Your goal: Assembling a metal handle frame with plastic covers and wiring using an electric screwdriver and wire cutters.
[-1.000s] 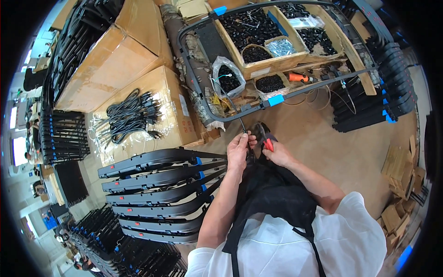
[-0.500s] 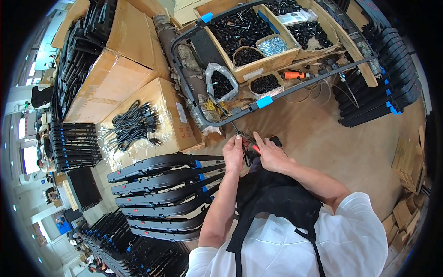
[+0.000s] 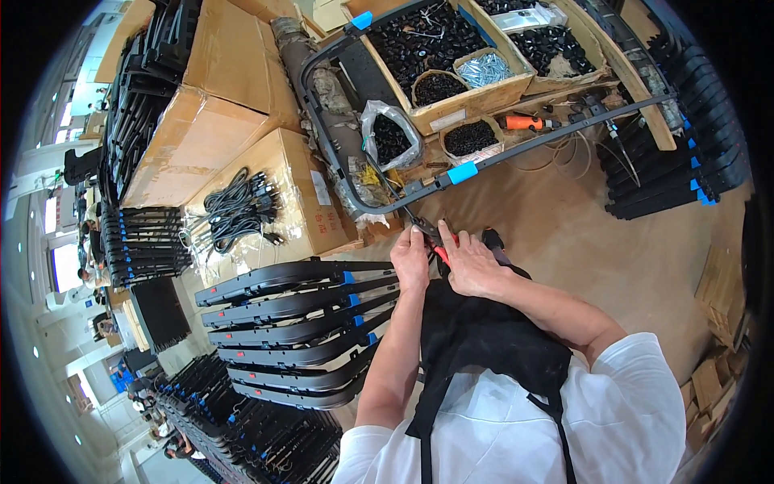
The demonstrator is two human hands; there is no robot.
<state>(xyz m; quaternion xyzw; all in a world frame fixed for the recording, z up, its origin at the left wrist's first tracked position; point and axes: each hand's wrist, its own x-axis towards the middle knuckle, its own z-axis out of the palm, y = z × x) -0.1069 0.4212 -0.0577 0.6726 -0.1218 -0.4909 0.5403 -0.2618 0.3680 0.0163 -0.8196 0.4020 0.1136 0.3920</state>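
Observation:
My left hand (image 3: 411, 260) pinches a thin black cable (image 3: 413, 218) close to the near edge of a black tubular frame (image 3: 419, 194). Beside it, my right hand (image 3: 474, 264) grips a pair of red-handled pliers (image 3: 442, 253), its index finger stretched along the tool. The dark jaws point toward the cable at my left fingertips; I cannot tell whether they touch it. Fingers hide part of the handles. The frame, marked with blue tape (image 3: 463, 172), lies across a cluttered workbench.
On the bench are a wooden box (image 3: 468, 107) of black parts, a cup of silver screws (image 3: 484, 70), a plastic-lined tub (image 3: 392, 139) and an orange-handled tool (image 3: 526, 123). Bundled black cables (image 3: 239, 206) lie on a carton at left. Stacked black frames (image 3: 298, 306) stand below; more hang at right.
The pliers have turned and moved up toward the cable, showing more of their red handles and dark jaws. My left hand keeps its pinch. The whole view has shifted slightly.

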